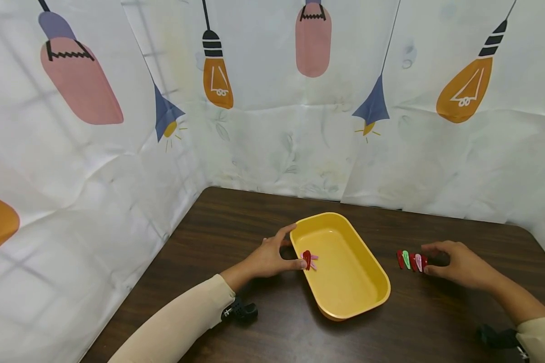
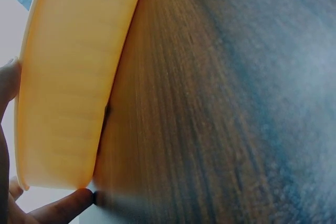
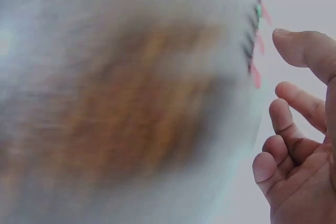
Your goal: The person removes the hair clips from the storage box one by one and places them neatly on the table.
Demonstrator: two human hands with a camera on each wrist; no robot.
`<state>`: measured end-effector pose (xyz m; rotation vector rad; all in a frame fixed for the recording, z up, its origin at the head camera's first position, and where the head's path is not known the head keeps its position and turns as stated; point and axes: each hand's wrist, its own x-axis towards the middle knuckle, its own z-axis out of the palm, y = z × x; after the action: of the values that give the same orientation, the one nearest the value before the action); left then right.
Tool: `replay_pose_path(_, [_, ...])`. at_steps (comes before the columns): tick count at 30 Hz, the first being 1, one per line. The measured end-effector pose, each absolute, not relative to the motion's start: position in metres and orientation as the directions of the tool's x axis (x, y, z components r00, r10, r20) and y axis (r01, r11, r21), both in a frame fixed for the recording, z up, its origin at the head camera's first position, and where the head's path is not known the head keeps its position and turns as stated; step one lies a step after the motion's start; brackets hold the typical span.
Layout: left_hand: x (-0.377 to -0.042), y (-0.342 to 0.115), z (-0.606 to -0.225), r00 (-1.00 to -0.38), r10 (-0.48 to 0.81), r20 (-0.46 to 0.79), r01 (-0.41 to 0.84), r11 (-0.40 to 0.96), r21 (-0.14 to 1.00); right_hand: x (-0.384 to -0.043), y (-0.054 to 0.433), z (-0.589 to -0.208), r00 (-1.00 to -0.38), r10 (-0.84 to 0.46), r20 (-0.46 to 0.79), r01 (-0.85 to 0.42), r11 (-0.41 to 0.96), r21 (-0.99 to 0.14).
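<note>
My left hand [image 1: 269,257] grips the left side of a yellow plastic tray [image 1: 345,275], its thumb at the rim. In the left wrist view, fingertips [image 2: 76,203] touch the tray's outer wall [image 2: 73,93] low down. Just inside, by the thumb, a red hair clip [image 1: 307,258] lies over pink clips [image 1: 315,257]. A row of snap hair clips, with a green one [image 1: 406,259], a pink one [image 1: 419,262] and several red, lies right of the tray. At the row's right end is my right hand [image 1: 458,264], thumb and fingers apart, holding nothing.
The dark wood-grain table [image 1: 236,217] carries the tray and clips. White curtains [image 1: 277,146] printed with lamps rise behind the table and along its left side. A black wrist device [image 1: 239,310] sits under the left sleeve's cuff.
</note>
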<state>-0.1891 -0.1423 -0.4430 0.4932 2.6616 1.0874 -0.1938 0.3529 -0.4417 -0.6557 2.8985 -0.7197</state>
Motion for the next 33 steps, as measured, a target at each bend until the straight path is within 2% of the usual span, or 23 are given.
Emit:
replay_pose_path(11, [-0.189,-0.143,-0.444,-0.910,0.407,-0.072,0.241,0.663,0.709,-0.204,0.342,-0.415,-0.883,-0.465,0.063,-0.446,0.790,-0.420])
replay_pose_path(18, [-0.189,-0.143,-0.444,-0.915,0.397,-0.073,0.234,0.667,0.707,-0.206,0.329,-0.403,-0.888,-0.456,0.055,-0.429,0.780,-0.455])
replay_pose_path(33, [-0.189,-0.143,-0.445,-0.914,0.400,-0.067,0.240,0.667,0.706,-0.212,0.298,-0.388,-0.870,-0.488,0.068,-0.463,0.760,-0.456])
